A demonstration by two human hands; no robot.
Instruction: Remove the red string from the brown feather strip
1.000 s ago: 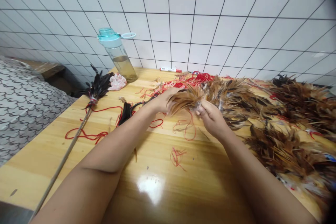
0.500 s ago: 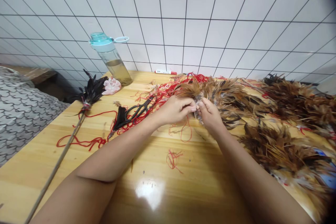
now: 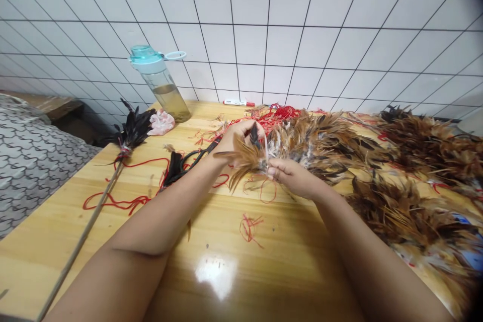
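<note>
My right hand (image 3: 290,175) is closed in a pinch on the base of a small bunch of brown feathers (image 3: 244,157), whose tips point left. Behind that bunch my left hand (image 3: 239,133) is curled, its fingers partly hidden. By its fingertips shows a dark feather (image 3: 254,134), seemingly held. A pale, thin strip (image 3: 266,147) stands up between the two hands; whether it is a quill cannot be made out. Just right of the hands lies a large pile of brown feathers (image 3: 324,141).
Black-handled scissors (image 3: 199,156) and red string (image 3: 281,112) lie around my left forearm. Left stand a water bottle (image 3: 169,95) and a stick with black feathers (image 3: 88,226). A marker (image 3: 237,103) lies along the tiled wall. More feather heaps (image 3: 407,211) cover the right side.
My hands, close together before, have moved apart, the left one going left and up. The small brown bunch now points left from my right hand, across my left.
</note>
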